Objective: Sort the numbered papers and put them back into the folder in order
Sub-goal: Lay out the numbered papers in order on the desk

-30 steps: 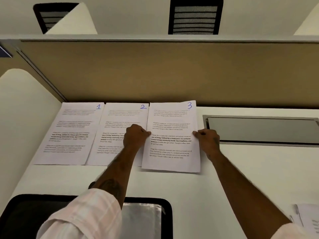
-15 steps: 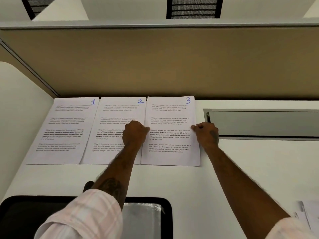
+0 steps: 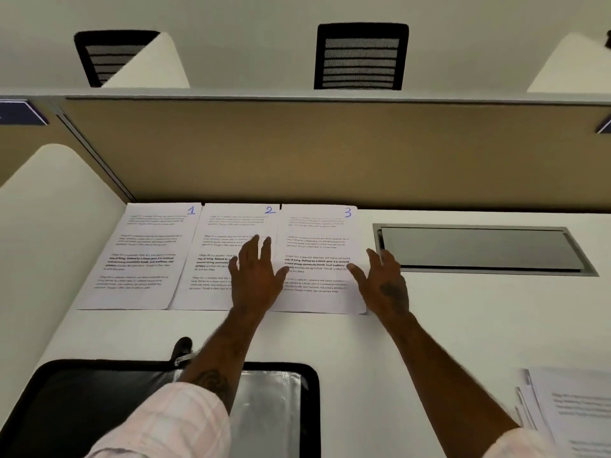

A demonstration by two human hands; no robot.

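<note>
Left sleeve (image 3: 172, 424) and right sleeve (image 3: 519, 446): pale pink-white check fabric. Forearms bare, hairy. Dark tattoo (image 3: 211, 383) on left forearm (image 3: 228, 342); smaller one on back of right grip (image 3: 383, 285).

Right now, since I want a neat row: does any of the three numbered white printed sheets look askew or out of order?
Nothing stands out. The white printed sheet marked 1, the sheet marked 2 and the sheet marked 3 lie flat, side by side, in order from left to right against the tan partition.
</note>
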